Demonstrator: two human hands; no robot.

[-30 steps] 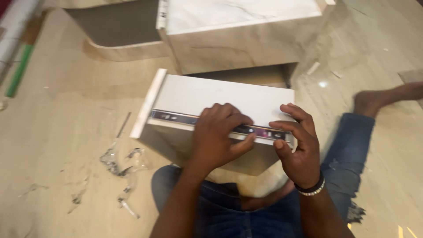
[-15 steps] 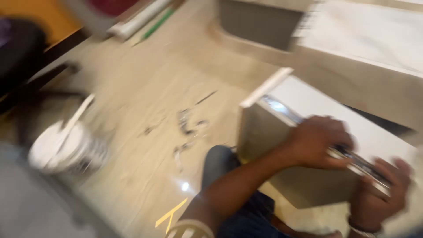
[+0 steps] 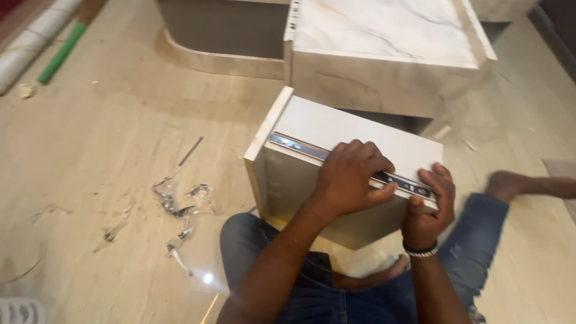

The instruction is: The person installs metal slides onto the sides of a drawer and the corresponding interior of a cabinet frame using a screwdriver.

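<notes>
A: Starting at the left, what lies on the floor?

B: A rolled pale sheet with a green tube (image 3: 60, 53) beside it at the top corner, then scraps of crumpled clear plastic film (image 3: 180, 207) on the beige tiled floor (image 3: 108, 132), well apart from the work.

A: And in the middle?

B: A white box-shaped wooden drawer (image 3: 354, 135) stands on its side against the person's lap. Along its upper side runs a long silver metal drawer slide (image 3: 294, 146). The left hand (image 3: 351, 177) lies flat over the slide's middle, fingers curled down on it.

A: The right hand (image 3: 429, 201)?

B: Closed around the slide's near end and the drawer's corner, pinching it.

A: How far along does it look?

B: The slide sits lined up on the panel. No screws or tool show, so I judge that fastening is left.

A: Behind?

B: A marble-patterned cabinet (image 3: 384, 36), just beyond the drawer.
</notes>
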